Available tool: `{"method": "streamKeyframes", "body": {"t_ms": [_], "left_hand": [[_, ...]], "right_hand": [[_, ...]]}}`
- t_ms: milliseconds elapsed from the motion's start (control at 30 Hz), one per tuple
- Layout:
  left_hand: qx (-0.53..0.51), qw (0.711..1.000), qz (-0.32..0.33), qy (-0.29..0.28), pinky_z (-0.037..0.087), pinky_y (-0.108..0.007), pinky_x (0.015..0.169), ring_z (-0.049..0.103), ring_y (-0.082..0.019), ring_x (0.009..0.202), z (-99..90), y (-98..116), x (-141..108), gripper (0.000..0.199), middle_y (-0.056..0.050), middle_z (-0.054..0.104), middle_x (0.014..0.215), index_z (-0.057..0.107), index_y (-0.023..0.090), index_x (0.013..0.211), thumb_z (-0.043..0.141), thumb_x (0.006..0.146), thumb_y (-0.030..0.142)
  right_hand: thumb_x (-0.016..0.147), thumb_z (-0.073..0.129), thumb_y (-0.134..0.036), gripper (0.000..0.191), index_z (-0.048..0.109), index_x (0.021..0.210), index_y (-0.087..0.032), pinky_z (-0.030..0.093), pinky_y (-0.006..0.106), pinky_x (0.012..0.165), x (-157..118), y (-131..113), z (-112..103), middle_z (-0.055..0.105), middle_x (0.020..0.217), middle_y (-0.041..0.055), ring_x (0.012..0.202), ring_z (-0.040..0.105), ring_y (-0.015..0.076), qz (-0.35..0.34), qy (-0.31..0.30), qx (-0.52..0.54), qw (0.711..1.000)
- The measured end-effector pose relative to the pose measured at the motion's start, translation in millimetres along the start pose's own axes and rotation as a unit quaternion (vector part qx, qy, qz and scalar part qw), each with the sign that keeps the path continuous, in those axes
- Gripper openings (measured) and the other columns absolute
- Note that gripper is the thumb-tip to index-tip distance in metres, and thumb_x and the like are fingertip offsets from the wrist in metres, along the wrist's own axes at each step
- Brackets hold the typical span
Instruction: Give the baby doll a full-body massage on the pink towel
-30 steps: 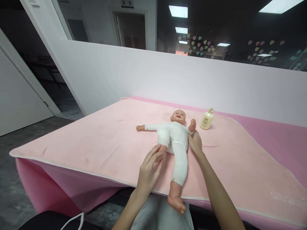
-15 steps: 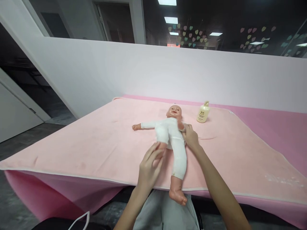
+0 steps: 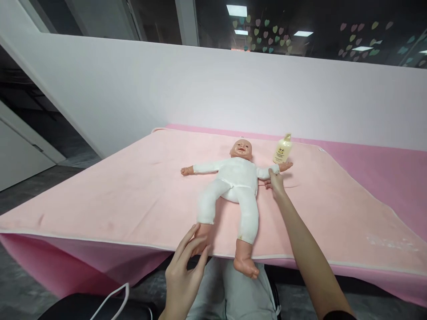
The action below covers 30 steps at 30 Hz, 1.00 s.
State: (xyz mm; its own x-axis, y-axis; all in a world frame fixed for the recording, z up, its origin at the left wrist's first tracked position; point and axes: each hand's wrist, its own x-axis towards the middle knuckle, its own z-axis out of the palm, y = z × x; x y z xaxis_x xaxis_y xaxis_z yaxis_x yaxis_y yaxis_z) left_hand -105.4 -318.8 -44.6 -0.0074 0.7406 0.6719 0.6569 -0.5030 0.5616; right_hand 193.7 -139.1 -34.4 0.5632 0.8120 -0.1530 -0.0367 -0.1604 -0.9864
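Observation:
A baby doll (image 3: 238,175) in a white suit lies on its back, head toward the wall, arms spread and legs apart. My left hand (image 3: 187,262) is at the doll's foot on the left, fingers curved around it. My right hand (image 3: 276,181) grips the doll's arm on the right near the wrist, thumb and fingers around the white sleeve. The doll's other foot reaches past the table's front edge. A pale yellow pump bottle (image 3: 282,149) stands just behind the doll's outstretched hand.
A pink blanket (image 3: 133,191) covers the table, over a darker pink cloth (image 3: 376,164). Behind it rises a white wall (image 3: 200,93) with dark glass above. A white cable loop (image 3: 115,300) is at the lower left.
My left hand has moved down and left, and the doll's leg is now lower and stretched outward. My right hand has moved right; the doll's arm, bent in before, now points outward.

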Motion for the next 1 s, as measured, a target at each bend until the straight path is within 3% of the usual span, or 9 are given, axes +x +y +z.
{"method": "streamKeyframes", "body": {"t_ms": [100, 167, 267, 333, 400, 500, 633, 833, 1000], "left_hand": [[0.004, 1.0, -0.011, -0.016, 0.05, -0.034, 0.09, 0.06, -0.023, 0.104, -8.1, -0.6, -2.9, 0.017, -0.006, 0.061, 0.116, 0.06, 0.022, 0.096, 0.059, 0.079, 0.02], [-0.014, 1.0, -0.001, -0.02, 0.05, -0.034, 0.09, 0.06, -0.022, 0.105, -0.4, 2.9, 8.6, 0.016, -0.006, 0.06, 0.118, 0.061, 0.022, 0.095, 0.057, 0.08, 0.02], [-0.054, 0.998, 0.019, -0.039, 0.049, -0.035, 0.092, 0.057, -0.023, 0.11, 26.9, 11.8, 42.5, 0.015, -0.007, 0.057, 0.123, 0.062, 0.022, 0.093, 0.052, 0.082, 0.02], [-0.078, 0.996, 0.024, -0.043, 0.048, -0.036, 0.094, 0.054, -0.022, 0.114, 47.5, 18.0, 68.9, 0.015, -0.007, 0.057, 0.124, 0.063, 0.021, 0.091, 0.05, 0.083, 0.02], [-0.1, 0.993, 0.025, -0.05, 0.046, -0.038, 0.096, 0.052, -0.022, 0.116, 61.7, 22.4, 88.6, 0.015, -0.008, 0.057, 0.123, 0.062, 0.02, 0.089, 0.048, 0.083, 0.018], [-0.107, 0.993, 0.021, -0.05, 0.046, -0.039, 0.096, 0.052, -0.023, 0.116, 61.1, 23.6, 90.6, 0.015, -0.008, 0.057, 0.123, 0.062, 0.02, 0.09, 0.049, 0.083, 0.02], [-0.071, 0.997, 0.002, -0.031, 0.05, -0.036, 0.09, 0.057, -0.023, 0.109, 25.4, 16.0, 48.1, 0.016, -0.008, 0.058, 0.121, 0.062, 0.021, 0.095, 0.054, 0.082, 0.024], [0.006, 0.998, -0.002, -0.061, 0.053, -0.031, 0.085, 0.062, -0.022, 0.1, -21.3, -2.0, -8.2, 0.017, -0.007, 0.06, 0.116, 0.063, 0.023, 0.094, 0.06, 0.079, 0.027], [0.005, 0.992, -0.009, -0.126, 0.053, -0.031, 0.086, 0.063, -0.023, 0.1, -41.8, -13.0, -4.0, 0.03, -0.006, 0.063, 0.115, 0.063, 0.024, 0.105, 0.062, 0.077, 0.033]], "right_hand": [[0.083, 0.046, -0.041, 0.024, 0.048, 0.089, -0.017, 0.038, 0.022, 0.039, -4.4, -1.1, 0.5, 0.048, 0.048, -0.0024, 0.041, 0.048, 0.0137, -0.021, 0.016, -0.028, 0.999], [0.082, 0.048, -0.043, 0.027, 0.051, 0.089, -0.017, 0.04, 0.023, 0.045, -13.7, -4.0, 4.0, 0.054, 0.059, 0.001, 0.051, 0.052, 0.0155, -0.111, 0.031, -0.117, 0.986], [0.082, 0.049, -0.035, 0.026, 0.055, 0.1, -0.018, 0.041, 0.024, 0.056, -32.8, -9.2, 13.4, 0.059, 0.09, 0.0072, 0.073, 0.056, 0.0179, -0.279, 0.01, -0.303, 0.911], [0.082, 0.047, -0.025, 0.032, 0.053, 0.112, -0.019, 0.041, 0.025, 0.059, -42.6, -10.8, 19.2, 0.055, 0.106, 0.0086, 0.078, 0.056, 0.018, -0.327, -0.015, -0.397, 0.857], [0.081, 0.045, -0.022, 0.037, 0.05, 0.118, -0.021, 0.041, 0.025, 0.059, -45.2, -9.7, 21.9, 0.053, 0.11, 0.0084, 0.078, 0.056, 0.0176, -0.333, -0.016, -0.415, 0.847], [0.081, 0.049, -0.035, 0.031, 0.053, 0.108, -0.02, 0.043, 0.024, 0.055, -34.2, -5.0, 18.1, 0.057, 0.096, 0.0066, 0.072, 0.057, 0.0169, -0.275, 0.004, -0.302, 0.913], [0.083, 0.047, -0.044, 0.028, 0.048, 0.094, -0.018, 0.038, 0.021, 0.037, -8.3, 0.7, 5.6, 0.05, 0.056, -0.0015, 0.044, 0.048, 0.0129, -0.06, 0.013, -0.069, 0.996], [0.084, 0.046, -0.032, 0.013, 0.042, 0.082, -0.021, 0.044, 0.018, 0.041, 7.0, -2.2, -8.0, 0.05, 0.06, -0.0027, 0.048, 0.051, 0.0101, 0.068, 0.009, 0.136, 0.988], [0.077, 0.043, -0.012, 0.009, 0.04, 0.081, -0.02, 0.051, 0.018, 0.051, -3.1, -17.5, -14.2, 0.05, 0.073, -0.0018, 0.059, 0.054, 0.0082, 0.095, 0.082, 0.263, 0.957]]}}
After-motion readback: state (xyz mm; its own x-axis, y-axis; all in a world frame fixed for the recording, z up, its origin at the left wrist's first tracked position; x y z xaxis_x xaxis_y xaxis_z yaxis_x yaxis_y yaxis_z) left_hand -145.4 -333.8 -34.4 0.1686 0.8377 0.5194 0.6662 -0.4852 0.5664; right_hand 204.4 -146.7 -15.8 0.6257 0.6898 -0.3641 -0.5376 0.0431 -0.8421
